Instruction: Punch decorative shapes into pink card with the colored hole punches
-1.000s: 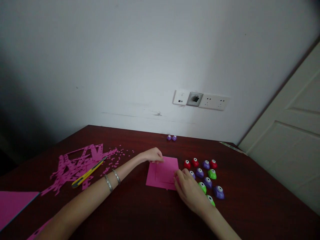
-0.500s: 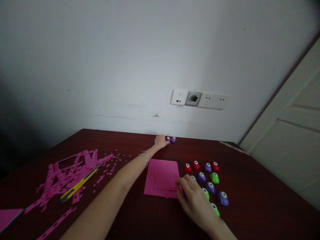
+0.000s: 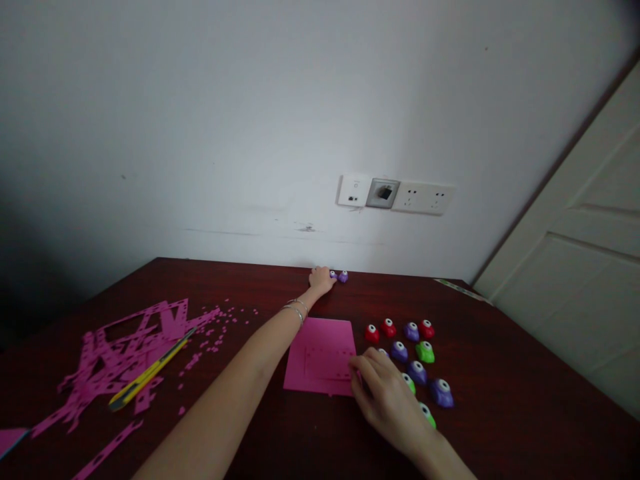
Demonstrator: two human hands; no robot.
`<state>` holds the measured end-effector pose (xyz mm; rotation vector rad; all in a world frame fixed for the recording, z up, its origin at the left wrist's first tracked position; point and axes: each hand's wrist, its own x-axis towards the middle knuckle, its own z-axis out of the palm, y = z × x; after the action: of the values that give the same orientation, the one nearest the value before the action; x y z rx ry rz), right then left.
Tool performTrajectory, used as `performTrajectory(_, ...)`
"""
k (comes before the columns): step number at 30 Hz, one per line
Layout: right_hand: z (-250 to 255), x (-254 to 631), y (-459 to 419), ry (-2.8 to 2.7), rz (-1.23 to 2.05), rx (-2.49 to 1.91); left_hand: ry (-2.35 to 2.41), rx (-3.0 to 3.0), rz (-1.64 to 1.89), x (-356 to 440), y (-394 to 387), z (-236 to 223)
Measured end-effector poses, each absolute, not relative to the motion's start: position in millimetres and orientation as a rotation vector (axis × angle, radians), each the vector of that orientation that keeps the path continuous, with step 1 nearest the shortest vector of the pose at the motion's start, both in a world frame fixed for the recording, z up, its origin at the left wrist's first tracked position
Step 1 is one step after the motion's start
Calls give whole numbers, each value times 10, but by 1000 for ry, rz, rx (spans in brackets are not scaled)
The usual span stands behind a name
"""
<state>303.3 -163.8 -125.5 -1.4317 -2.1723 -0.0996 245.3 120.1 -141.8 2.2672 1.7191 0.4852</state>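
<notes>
My left hand [image 3: 321, 278] is stretched to the far edge of the dark red table [image 3: 500, 400], its fingers closed around one of two small purple punches [image 3: 343, 276] by the wall. My right hand [image 3: 387, 393] rests with fingers curled on the right edge of a stack of pink paper squares [image 3: 320, 357]. Right of the paper lies a group of small red, purple and green punches [image 3: 417, 350]; my right hand covers part of it.
Pink paper offcuts and small scraps [image 3: 125, 347] lie at the left, with a yellow utility knife [image 3: 150, 372] on them. A pink sheet corner [image 3: 7, 440] shows at the left edge. Wall sockets [image 3: 395, 195] are above the table; a door [image 3: 575, 267] stands at the right.
My left hand left the top edge of the pink paper and reached to the purple punches at the wall, closing on one. My right hand stayed on the paper.
</notes>
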Motion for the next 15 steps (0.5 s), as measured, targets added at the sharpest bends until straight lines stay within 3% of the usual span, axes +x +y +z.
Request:
performTrajectory(7, -1255, 3062, -1616, -2149, -127, -1449, 1567, 2249, 528, 2325, 1208, -1306)
performTrajectory(15, -1237, 3096, -1598, -2104, -173, -1436, 1018, 2335, 581, 1936, 1128, -931)
